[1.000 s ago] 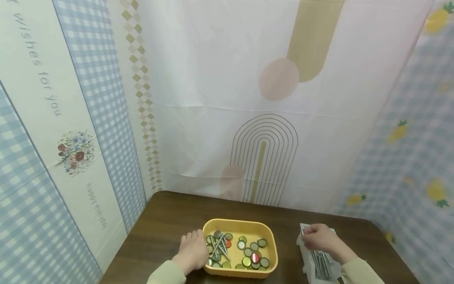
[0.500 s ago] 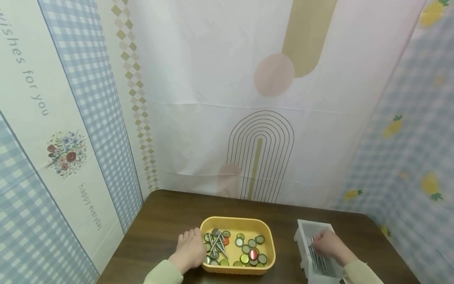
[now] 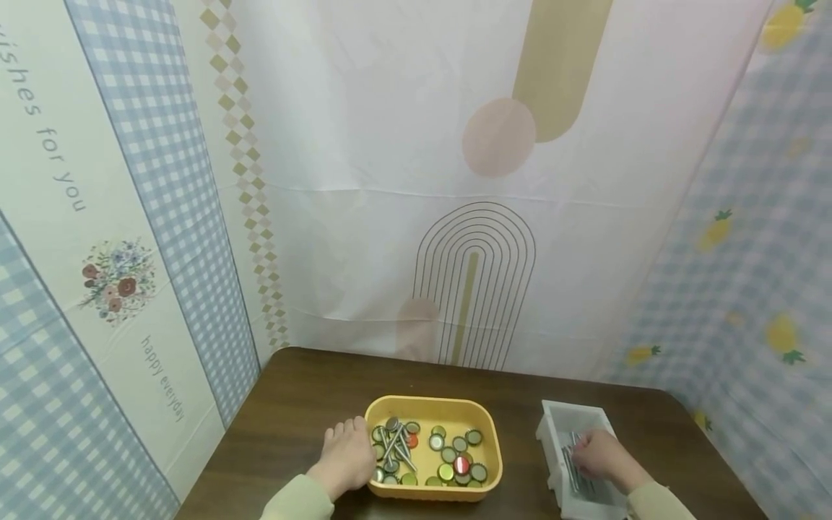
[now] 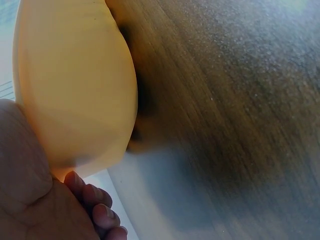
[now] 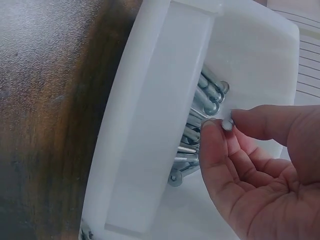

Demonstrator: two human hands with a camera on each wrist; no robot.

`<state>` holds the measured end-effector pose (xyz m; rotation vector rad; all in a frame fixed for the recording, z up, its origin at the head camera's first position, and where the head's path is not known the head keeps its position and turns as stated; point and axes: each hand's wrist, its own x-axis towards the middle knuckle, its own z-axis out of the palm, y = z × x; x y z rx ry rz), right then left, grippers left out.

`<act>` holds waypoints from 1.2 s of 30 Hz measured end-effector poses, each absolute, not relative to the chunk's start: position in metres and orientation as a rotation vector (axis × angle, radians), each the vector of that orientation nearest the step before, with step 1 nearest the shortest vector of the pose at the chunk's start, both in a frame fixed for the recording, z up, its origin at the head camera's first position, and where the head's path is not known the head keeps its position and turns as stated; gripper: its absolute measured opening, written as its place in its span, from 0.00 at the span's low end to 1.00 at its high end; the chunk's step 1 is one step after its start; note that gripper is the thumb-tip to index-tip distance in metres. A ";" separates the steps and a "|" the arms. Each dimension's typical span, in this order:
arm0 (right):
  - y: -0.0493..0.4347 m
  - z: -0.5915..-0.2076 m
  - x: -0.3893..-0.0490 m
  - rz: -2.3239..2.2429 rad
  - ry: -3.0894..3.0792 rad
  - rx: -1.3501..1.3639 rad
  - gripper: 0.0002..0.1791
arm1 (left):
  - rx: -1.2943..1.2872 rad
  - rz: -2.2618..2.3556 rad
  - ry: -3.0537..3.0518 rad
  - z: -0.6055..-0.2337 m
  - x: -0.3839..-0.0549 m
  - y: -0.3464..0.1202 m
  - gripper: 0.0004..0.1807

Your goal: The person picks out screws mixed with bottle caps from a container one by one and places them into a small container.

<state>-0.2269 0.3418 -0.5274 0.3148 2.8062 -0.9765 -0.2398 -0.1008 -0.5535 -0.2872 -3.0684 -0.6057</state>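
My left hand rests against the left wall of a yellow plastic box, its fingers loosely bent. In the left wrist view the palm lies beside the outer wall of that box. Silver nails lie crossed over bottle caps at the box's left end. My right hand is low over a white bin. In the right wrist view its thumb and index finger pinch a metal nail by one end. More nails lie in the bin under the fingers.
More bottle caps, green, silver and red, lie at the yellow box's right side. Both containers stand on a dark wooden table, with a gap between them. A printed white cloth hangs behind the table.
My right hand has moved from the bin's far edge, where a nail stuck out of its fingers, down into the bin. The left hand stays at the yellow box. The head view has shifted slightly.
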 end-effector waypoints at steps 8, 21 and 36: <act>0.341 -0.524 -0.225 -0.960 2.831 0.298 0.05 | -0.272 -0.621 -3.107 -0.553 -0.242 -0.101 0.12; 0.314 -0.471 -0.235 -1.024 2.857 0.218 0.11 | -0.267 -0.626 -3.114 -0.557 -0.245 -0.101 0.12; 0.211 -0.467 -0.246 -1.109 2.911 -0.008 0.17 | -0.276 -0.628 -3.103 -0.553 -0.242 -0.101 0.11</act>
